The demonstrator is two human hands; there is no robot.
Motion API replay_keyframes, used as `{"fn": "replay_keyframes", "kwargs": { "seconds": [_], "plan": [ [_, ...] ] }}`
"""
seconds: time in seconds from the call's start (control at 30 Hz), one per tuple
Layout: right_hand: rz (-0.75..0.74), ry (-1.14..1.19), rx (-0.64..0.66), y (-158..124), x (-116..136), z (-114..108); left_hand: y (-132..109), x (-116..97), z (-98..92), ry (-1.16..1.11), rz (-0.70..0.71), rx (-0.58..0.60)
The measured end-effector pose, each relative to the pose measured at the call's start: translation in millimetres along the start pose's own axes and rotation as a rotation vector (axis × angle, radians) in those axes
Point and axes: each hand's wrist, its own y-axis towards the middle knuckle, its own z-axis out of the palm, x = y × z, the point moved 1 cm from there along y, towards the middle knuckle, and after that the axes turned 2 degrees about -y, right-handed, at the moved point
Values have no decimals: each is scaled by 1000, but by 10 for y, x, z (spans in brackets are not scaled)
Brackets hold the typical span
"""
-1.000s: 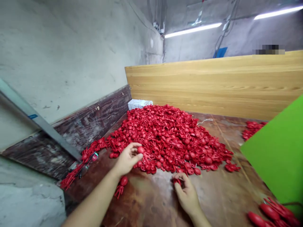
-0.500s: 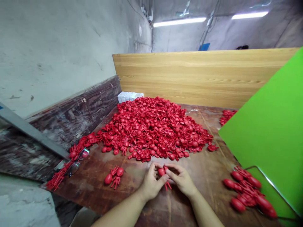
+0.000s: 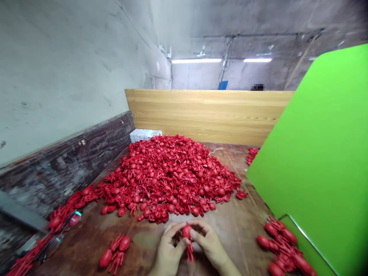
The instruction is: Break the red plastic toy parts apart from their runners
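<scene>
Between my hands is a small red figure (image 3: 186, 231) with a round head and thin limbs hanging down. My left hand (image 3: 171, 247) grips its left side, thumb and fingers closed on it. From the right, my right hand (image 3: 207, 243) pinches the same figure. Just beyond my hands, a large heap of red pieces (image 3: 175, 176) covers the middle of the wooden table (image 3: 230, 241). A few red figures (image 3: 115, 253) lie left of my left hand. Several more red figures (image 3: 284, 245) lie at the right.
Eyeglasses (image 3: 54, 241) lie by red pieces along the left edge. White stacked blocks (image 3: 145, 135) stand behind the heap, before a wooden partition (image 3: 207, 115). A green panel (image 3: 316, 153) rises at the right. A white string (image 3: 215, 150) lies behind the heap.
The view has tilted up and turned right, so the table's contents appear lower and further left. The held figure now hangs more upright, with its round head showing between my fingers.
</scene>
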Motion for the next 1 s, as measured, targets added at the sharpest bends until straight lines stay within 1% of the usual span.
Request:
{"fn": "replay_keyframes", "kwargs": {
  "seconds": [0.1, 0.2, 0.3, 0.57, 0.73, 0.83, 1.0],
  "plan": [
    [20, 7, 39, 1, 10, 3, -31, 10, 11, 15, -38, -14],
    [7, 2, 18, 7, 35, 7, -56, -4, 31, 30, -68, -23],
    [-4, 22, 24, 10, 48, 19, -60, -36, 50, 33, -75, -30],
    [9, 37, -10, 22, 36, 20, -50, -76, 78, -8, -122, -22],
    [5, 56, 21, 30, 40, 19, -58, -62, 71, 20, -108, -34],
    [7, 40, 19, 24, 53, 23, -61, -64, 59, 42, -85, -35],
    [19, 24, 14, 5, 77, 20, -54, -97, 54, 67, -93, -28]
  ]
}}
